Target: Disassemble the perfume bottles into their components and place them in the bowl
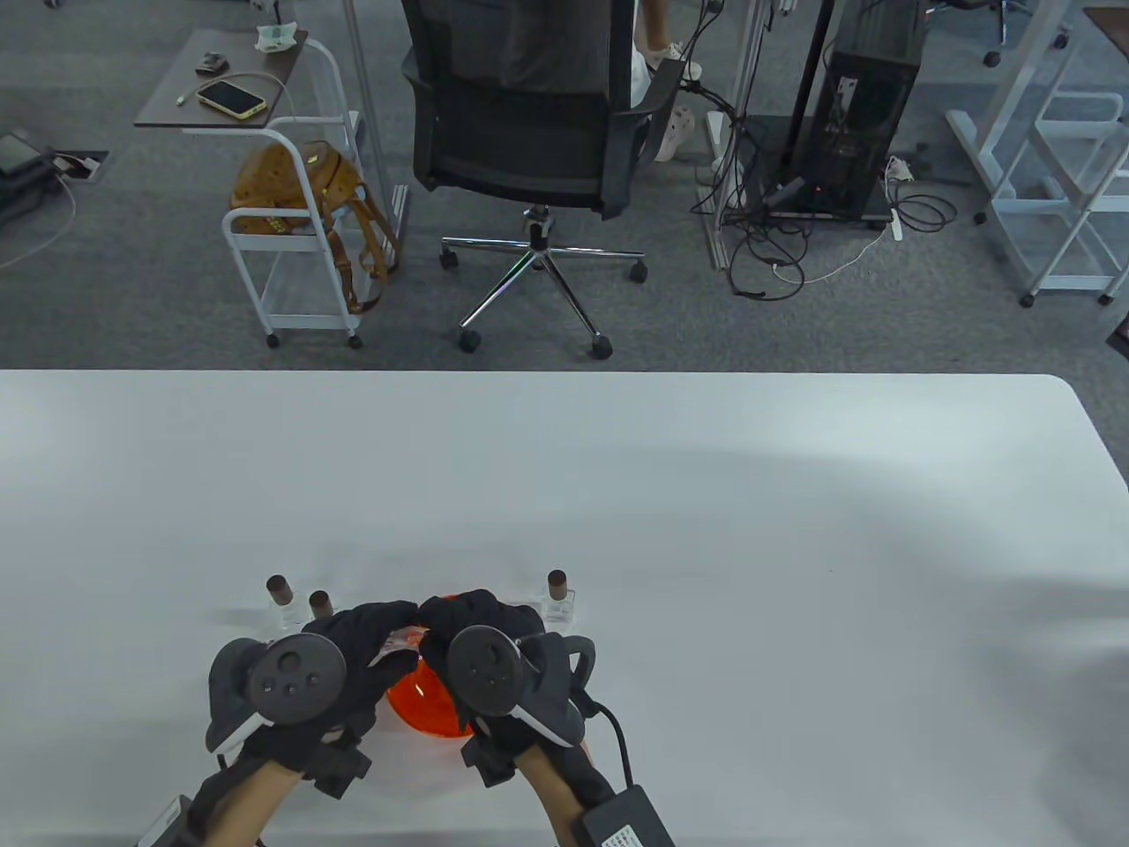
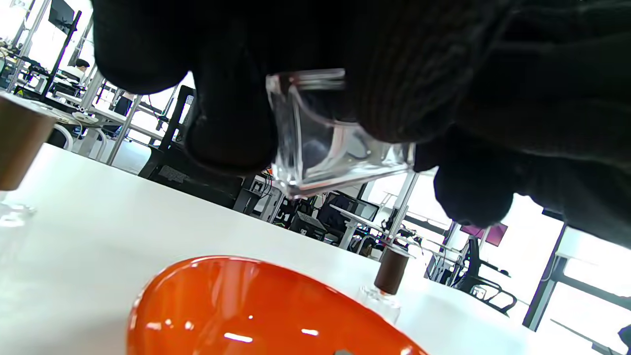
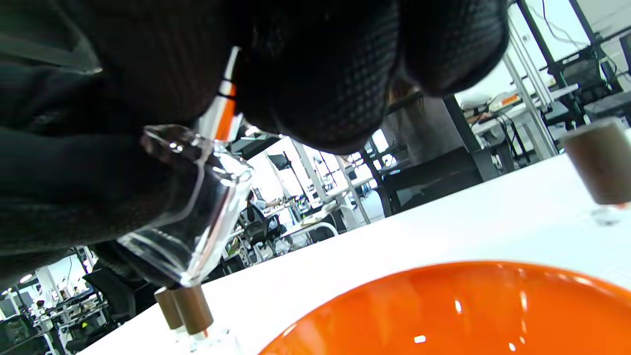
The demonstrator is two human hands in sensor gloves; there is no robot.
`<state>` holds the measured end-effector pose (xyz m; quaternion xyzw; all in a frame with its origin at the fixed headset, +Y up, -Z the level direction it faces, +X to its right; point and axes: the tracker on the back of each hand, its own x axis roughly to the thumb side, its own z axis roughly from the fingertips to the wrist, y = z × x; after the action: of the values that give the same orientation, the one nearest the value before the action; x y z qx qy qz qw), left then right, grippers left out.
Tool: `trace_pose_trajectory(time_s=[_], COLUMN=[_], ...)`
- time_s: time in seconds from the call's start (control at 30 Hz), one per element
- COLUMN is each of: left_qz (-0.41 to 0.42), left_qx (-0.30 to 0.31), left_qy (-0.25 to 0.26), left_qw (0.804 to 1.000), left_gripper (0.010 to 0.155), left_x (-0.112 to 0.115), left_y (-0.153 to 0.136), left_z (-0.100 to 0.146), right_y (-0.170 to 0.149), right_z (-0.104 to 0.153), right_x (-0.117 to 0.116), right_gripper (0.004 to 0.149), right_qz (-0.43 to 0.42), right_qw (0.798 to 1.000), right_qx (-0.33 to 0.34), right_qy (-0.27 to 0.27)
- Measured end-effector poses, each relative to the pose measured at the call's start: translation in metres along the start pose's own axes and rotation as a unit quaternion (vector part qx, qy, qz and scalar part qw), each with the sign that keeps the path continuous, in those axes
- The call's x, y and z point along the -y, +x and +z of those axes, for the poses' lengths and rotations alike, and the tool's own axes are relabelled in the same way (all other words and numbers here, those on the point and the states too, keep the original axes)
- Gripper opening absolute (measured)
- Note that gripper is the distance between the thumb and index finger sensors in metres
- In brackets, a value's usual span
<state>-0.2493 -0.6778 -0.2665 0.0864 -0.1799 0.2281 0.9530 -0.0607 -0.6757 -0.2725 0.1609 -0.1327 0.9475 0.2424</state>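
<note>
A clear glass perfume bottle (image 2: 335, 143) hangs tilted over the orange bowl (image 1: 423, 701). My left hand (image 1: 375, 637) grips its square body, with fingers on both sides of the glass. At the bottle's top my right hand (image 1: 454, 618) closes round the neck end, where an orange-and-white neck piece (image 3: 224, 111) runs up into the fingers. Whatever cap is there is hidden by the glove. The bottle (image 3: 190, 222) shows no liquid. In both wrist views the bowl (image 3: 468, 310) lies right below the hands.
Three more bottles with brown caps stand on the white table: two left of the bowl (image 1: 280, 600) (image 1: 320, 609) and one to its right (image 1: 557, 596). The table's far edge (image 1: 529, 372) faces an office chair (image 1: 529, 115). A cable box (image 1: 622, 825) trails from my right wrist.
</note>
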Motion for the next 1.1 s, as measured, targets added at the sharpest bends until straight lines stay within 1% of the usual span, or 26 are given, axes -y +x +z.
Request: trace_pose_trajectory(time_s=[0.03, 0.1, 0.23, 0.27, 0.33, 0.37, 0.43, 0.5, 0.57, 0.63, 0.7, 0.77, 0.83, 0.9, 0.93, 0.97, 1.0, 1.03, 1.1], left_qz=[0.002, 0.000, -0.012, -0.010, -0.003, -0.003, 0.005, 0.007, 0.006, 0.011, 0.009, 0.002, -0.004, -0.002, 0.001, 0.001, 0.006, 0.011, 0.007], left_qx=[0.003, 0.004, 0.001, 0.001, 0.005, 0.005, 0.010, 0.008, 0.009, 0.007, 0.010, 0.012, 0.005, 0.005, 0.006, 0.006, 0.005, 0.005, -0.002], left_qy=[-0.004, -0.007, 0.007, 0.004, -0.005, -0.016, -0.021, -0.016, -0.013, -0.015, -0.020, -0.012, -0.003, -0.005, -0.003, -0.006, -0.010, -0.009, -0.006], left_qw=[1.000, 1.000, 1.000, 1.000, 1.000, 1.000, 1.000, 1.000, 1.000, 1.000, 1.000, 1.000, 1.000, 1.000, 1.000, 1.000, 1.000, 1.000, 1.000], left_gripper=[0.054, 0.054, 0.054, 0.054, 0.054, 0.054, 0.054, 0.054, 0.054, 0.054, 0.054, 0.054, 0.054, 0.054, 0.054, 0.054, 0.054, 0.054, 0.054], left_x=[-0.0003, -0.0001, -0.0018, -0.0015, -0.0001, 0.0017, 0.0049, 0.0048, 0.0044, 0.0024, 0.0015, 0.0009, -0.0008, -0.0014, -0.0017, -0.0013, 0.0004, 0.0024, 0.0052], left_y=[-0.0002, 0.0009, 0.0024, 0.0013, 0.0002, 0.0001, 0.0013, 0.0030, 0.0028, 0.0028, 0.0048, 0.0070, 0.0063, 0.0049, 0.0039, 0.0035, 0.0031, 0.0033, 0.0015], left_z=[0.0007, 0.0021, 0.0017, 0.0017, 0.0017, 0.0016, 0.0012, 0.0003, 0.0007, 0.0025, 0.0037, 0.0043, 0.0053, 0.0057, 0.0059, 0.0057, 0.0061, 0.0057, 0.0049], right_y=[0.0004, 0.0008, 0.0021, 0.0029, 0.0033, 0.0035, 0.0019, -0.0015, -0.0037, -0.0041, -0.0037, -0.0029, -0.0008, 0.0010, 0.0011, 0.0006, -0.0002, -0.0012, -0.0018], right_z=[-0.0001, -0.0002, -0.0013, -0.0007, 0.0010, 0.0010, 0.0017, 0.0008, 0.0006, 0.0008, 0.0009, 0.0009, 0.0009, 0.0015, 0.0012, 0.0009, 0.0005, 0.0005, 0.0000], right_x=[0.0011, 0.0026, 0.0019, 0.0015, 0.0017, 0.0023, 0.0028, 0.0032, 0.0037, 0.0046, 0.0071, 0.0079, 0.0068, 0.0066, 0.0072, 0.0079, 0.0078, 0.0068, 0.0036], right_gripper=[0.044, 0.040, 0.048, 0.048, 0.045, 0.042, 0.041, 0.047, 0.048, 0.043, 0.041, 0.042, 0.049, 0.047, 0.044, 0.045, 0.041, 0.042, 0.047], right_qz=[0.014, 0.015, -0.007, 0.001, 0.022, 0.028, 0.035, 0.010, -0.011, -0.006, -0.004, -0.016, -0.016, -0.007, 0.006, 0.005, -0.005, -0.004, -0.011], right_qw=[1.000, 1.000, 1.000, 1.000, 1.000, 0.999, 0.999, 1.000, 0.999, 1.000, 1.000, 0.999, 0.999, 0.999, 1.000, 1.000, 1.000, 1.000, 0.999], right_qx=[0.006, 0.010, 0.006, 0.008, 0.018, 0.020, 0.026, 0.015, 0.009, 0.012, 0.015, 0.017, 0.015, 0.019, 0.021, 0.020, 0.013, 0.015, 0.009], right_qy=[-0.007, -0.008, 0.017, 0.016, -0.006, -0.008, 0.008, 0.026, 0.042, 0.019, 0.011, 0.028, 0.040, 0.034, 0.021, 0.017, 0.015, 0.024, 0.036])
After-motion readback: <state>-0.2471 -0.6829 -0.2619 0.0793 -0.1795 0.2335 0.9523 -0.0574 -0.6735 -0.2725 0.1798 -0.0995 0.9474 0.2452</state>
